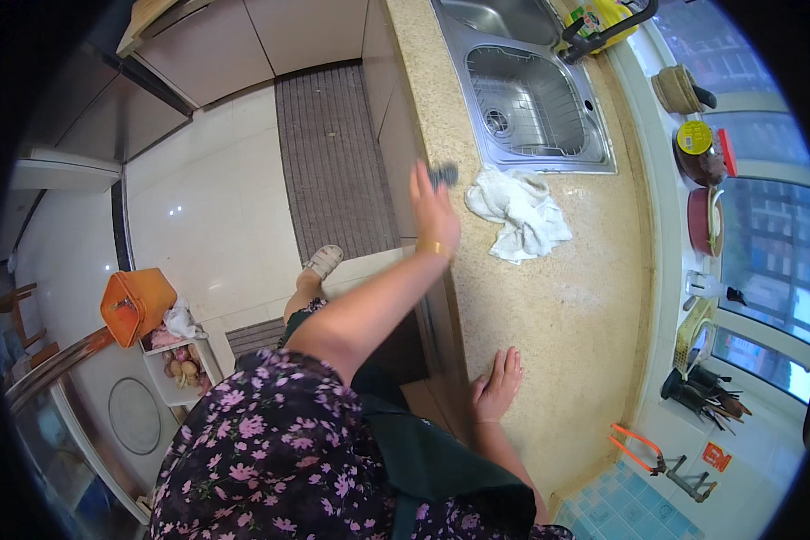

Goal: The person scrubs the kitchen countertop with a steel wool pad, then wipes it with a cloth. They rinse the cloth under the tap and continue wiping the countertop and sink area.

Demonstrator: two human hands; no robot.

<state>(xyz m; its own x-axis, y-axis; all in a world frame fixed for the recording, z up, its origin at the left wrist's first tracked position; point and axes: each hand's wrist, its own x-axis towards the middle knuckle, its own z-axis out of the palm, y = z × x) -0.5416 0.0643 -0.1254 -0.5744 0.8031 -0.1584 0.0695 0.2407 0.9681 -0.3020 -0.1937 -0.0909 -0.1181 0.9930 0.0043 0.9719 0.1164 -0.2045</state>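
Note:
My left hand (437,214), with a yellow band at the wrist, is over the counter's front edge near the sink. It holds a small dark grey scrubber (444,175), which is blurred, so its exact kind is unclear. Just right of this hand a crumpled white cloth (520,212) lies on the speckled beige countertop (547,324), close to the sink rim. My right hand (498,388) rests flat on the counter near its front edge, fingers extended, holding nothing.
A steel sink (526,101) with a wire basket and black faucet (584,44) is set in the counter. Jars and pots, including a red pot (705,221), line the windowsill. Orange-handled scissors (638,449) hang on the wall. An orange bin (138,304) stands behind, left.

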